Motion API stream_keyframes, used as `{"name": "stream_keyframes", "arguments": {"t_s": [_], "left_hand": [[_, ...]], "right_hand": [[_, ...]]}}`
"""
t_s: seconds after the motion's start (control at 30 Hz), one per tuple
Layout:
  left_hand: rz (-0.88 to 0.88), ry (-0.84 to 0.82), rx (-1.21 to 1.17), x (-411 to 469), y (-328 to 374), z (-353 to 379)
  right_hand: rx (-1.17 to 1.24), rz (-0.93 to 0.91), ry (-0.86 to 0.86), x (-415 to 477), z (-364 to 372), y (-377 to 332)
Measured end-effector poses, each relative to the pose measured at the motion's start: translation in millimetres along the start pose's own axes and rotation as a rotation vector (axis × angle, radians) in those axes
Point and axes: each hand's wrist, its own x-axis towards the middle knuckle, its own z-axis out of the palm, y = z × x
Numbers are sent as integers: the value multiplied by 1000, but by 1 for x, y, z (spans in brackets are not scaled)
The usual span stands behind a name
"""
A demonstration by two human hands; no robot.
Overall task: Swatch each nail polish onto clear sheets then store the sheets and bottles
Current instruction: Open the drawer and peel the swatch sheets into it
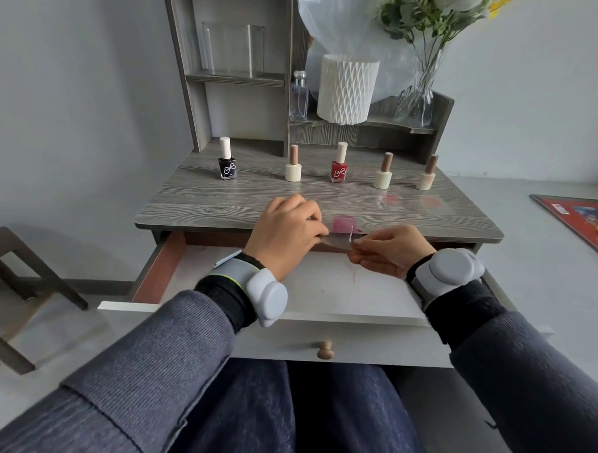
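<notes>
Both hands held one clear sheet [343, 230] with a pink swatch on it. It sat nearer the person than the red bottle [339, 170] and almost in line with it, over the front edge of the desk [196, 201]. The left hand [287, 226] pinched the sheet's left edge with curled fingers. The right hand [389, 250] pinched its near right part between thumb and fingertips.

The red bottle stood upright in a row of five, all apart from one another. It bore a white looped emblem on its front, but no word could be read. The black bottle [227, 165], well to the left of the red bottle, had the same emblem and the same pale cap. A cream bottle [293, 171] with a brown cap stood between them, and I could not see any label on it. Right of the red bottle stood a second cream bottle [383, 178], then a third cream bottle [426, 180] farther right, both unmarked as far as I could tell.

Two more swatched sheets lay flat on the desk, to the right of the red bottle and nearer the person. They were a reddish swatch sheet [389, 199] and a paler pink swatch sheet [430, 201].

The drawer [322, 296] stood pulled out below and in front of the red bottle, and its white floor showed a faint pink streak. Far right of the red bottle, a red printed board [582, 221] lay on the floor, its print too blurred to read.
</notes>
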Motion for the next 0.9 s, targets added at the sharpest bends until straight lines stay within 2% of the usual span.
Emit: {"name": "stream_keyframes", "arguments": {"t_s": [0.17, 0.2, 0.3, 0.37, 0.43, 0.53, 0.9], "left_hand": [[-383, -337, -168, -2, 7, -11], [-474, -401, -247, -3, 7, -12], [-865, -579, -703, -6, 11, -12], [-1029, -690, -865, -8, 11, -10], [-1039, -738, -908, -9, 10, -7], [-998, -702, -919, -14, 7, -2], [-960, -797, -782, -15, 6, 15]], "right_hand": [[-22, 30, -9, 1, -1, 5], [-31, 31, -17, 0, -1, 5], [-59, 38, -41, 0, 0, 9], [-68, 43, -52, 0, 1, 12], [-79, 45, -59, 1, 3, 13], [-86, 57, -67, 2, 4, 16], [-173, 104, -74, 14, 12, 25]]}}
